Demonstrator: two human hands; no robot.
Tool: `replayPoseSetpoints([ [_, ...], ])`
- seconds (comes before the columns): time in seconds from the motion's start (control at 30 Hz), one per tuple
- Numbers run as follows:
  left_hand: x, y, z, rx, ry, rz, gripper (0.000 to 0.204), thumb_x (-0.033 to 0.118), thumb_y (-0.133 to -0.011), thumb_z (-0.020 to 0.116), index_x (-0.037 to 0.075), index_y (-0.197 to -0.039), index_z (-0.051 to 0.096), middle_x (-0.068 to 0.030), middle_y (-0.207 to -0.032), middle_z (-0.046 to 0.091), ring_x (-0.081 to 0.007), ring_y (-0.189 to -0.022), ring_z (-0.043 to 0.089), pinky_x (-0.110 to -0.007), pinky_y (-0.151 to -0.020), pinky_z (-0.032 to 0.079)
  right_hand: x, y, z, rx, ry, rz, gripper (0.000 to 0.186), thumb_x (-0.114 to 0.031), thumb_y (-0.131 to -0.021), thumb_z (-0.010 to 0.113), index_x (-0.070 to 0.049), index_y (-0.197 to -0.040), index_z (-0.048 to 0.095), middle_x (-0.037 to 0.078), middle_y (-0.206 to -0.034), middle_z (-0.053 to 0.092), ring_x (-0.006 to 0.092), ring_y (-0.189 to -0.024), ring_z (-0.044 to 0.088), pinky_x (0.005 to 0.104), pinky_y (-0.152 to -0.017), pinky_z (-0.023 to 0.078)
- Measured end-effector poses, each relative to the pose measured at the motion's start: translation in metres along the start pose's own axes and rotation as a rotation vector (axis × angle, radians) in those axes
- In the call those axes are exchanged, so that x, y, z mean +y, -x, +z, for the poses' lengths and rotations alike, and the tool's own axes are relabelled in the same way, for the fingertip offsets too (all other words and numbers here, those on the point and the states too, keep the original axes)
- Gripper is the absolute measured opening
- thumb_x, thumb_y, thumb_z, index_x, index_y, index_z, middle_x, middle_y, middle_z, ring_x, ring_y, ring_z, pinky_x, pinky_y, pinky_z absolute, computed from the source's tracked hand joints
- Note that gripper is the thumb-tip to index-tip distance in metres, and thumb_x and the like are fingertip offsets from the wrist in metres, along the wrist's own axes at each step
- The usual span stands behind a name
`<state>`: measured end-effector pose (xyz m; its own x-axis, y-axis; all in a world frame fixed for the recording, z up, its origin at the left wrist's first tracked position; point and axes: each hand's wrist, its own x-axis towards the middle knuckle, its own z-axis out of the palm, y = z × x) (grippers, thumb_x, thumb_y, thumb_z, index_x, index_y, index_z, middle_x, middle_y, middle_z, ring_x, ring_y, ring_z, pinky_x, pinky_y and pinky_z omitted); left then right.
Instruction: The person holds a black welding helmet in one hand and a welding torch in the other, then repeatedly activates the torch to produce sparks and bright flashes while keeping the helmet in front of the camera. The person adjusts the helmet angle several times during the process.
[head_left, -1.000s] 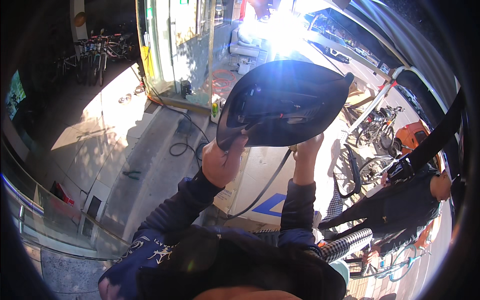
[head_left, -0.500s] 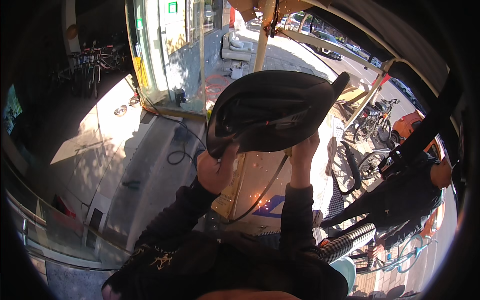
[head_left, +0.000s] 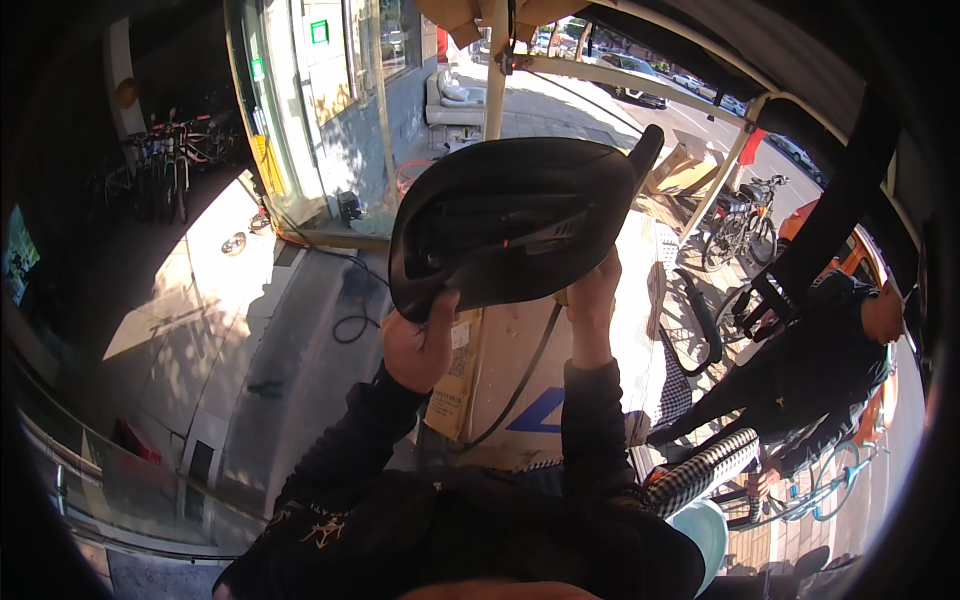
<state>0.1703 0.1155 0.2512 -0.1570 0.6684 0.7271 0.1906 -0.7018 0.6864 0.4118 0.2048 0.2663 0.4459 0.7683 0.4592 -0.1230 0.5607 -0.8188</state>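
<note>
A black welding shield (head_left: pixel 520 225), its hollow inner side toward me, is held up in front, with a stub handle jutting from its upper right. My left hand (head_left: pixel 420 345) is closed on the shield's lower left edge, thumb on the inside. Beneath the shield's right part, my right hand (head_left: pixel 594 305) is closed round what looks like a welding electrode holder. Only a bit of yellow grip shows there, and a dark cable (head_left: pixel 527 385) hangs from it. The shield hides the holder's front and the work behind it. Below lies a large cardboard sheet or box (head_left: pixel 500 350).
A person (head_left: pixel 800 380) in dark clothes stands at the right beside a light-blue bicycle frame (head_left: pixel 820 490). A checkered padded bar (head_left: pixel 700 470) is near my right elbow. Canopy posts (head_left: pixel 496 80) rise ahead. More cable (head_left: pixel 350 325) and pliers (head_left: pixel 264 387) lie on the floor at left.
The sparks seen around the cable and cardboard are gone. The shield and both hands sit slightly farther left in view, as does the background. Both grips are unchanged.
</note>
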Motion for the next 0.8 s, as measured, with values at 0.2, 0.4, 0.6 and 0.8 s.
replayPoseSetpoints([
  [0.2,-0.001,0.000,-0.003,-0.063,-0.038,0.046,0.030,0.023,-0.118,0.068,-0.006,-0.114,0.076,-0.0092,-0.091,0.080,-0.0136,-0.079,0.075,-0.030,-0.073,0.059,0.009,-0.002,-0.003,0.011,-0.023,0.006,0.037,-0.008,-0.106,0.069,0.008,-0.139,0.068,0.012,-0.125,0.078,0.0185,-0.108,0.074,0.0292,-0.093,0.059],
  [0.4,-0.002,-0.001,-0.003,-0.047,-0.029,0.061,0.030,0.023,-0.118,0.069,-0.007,-0.114,0.076,-0.0089,-0.090,0.080,-0.0138,-0.079,0.075,-0.030,-0.074,0.060,0.016,-0.006,-0.002,0.002,-0.003,-0.028,0.035,-0.010,-0.107,0.069,0.007,-0.138,0.069,0.012,-0.124,0.078,0.0179,-0.109,0.075,0.0292,-0.093,0.059],
  [0.6,-0.007,0.000,-0.004,-0.050,-0.041,0.062,0.030,0.022,-0.117,0.069,-0.007,-0.114,0.075,-0.0076,-0.096,0.080,-0.0136,-0.081,0.075,-0.031,-0.075,0.061,0.022,-0.009,-0.002,0.031,0.073,-0.051,0.032,-0.012,-0.108,0.071,0.006,-0.134,0.071,0.012,-0.121,0.079,0.0180,-0.106,0.074,0.0296,-0.091,0.059],
  [0.8,-0.013,-0.002,0.000,-0.036,0.003,0.067,0.030,0.023,-0.117,0.070,-0.006,-0.115,0.077,-0.0079,-0.096,0.080,-0.0138,-0.083,0.076,-0.031,-0.074,0.061,0.029,-0.014,-0.008,-0.004,0.162,-0.095,0.034,-0.018,-0.108,0.072,0.008,-0.131,0.070,0.011,-0.118,0.080,0.0192,-0.106,0.073,0.0320,-0.094,0.057],
])
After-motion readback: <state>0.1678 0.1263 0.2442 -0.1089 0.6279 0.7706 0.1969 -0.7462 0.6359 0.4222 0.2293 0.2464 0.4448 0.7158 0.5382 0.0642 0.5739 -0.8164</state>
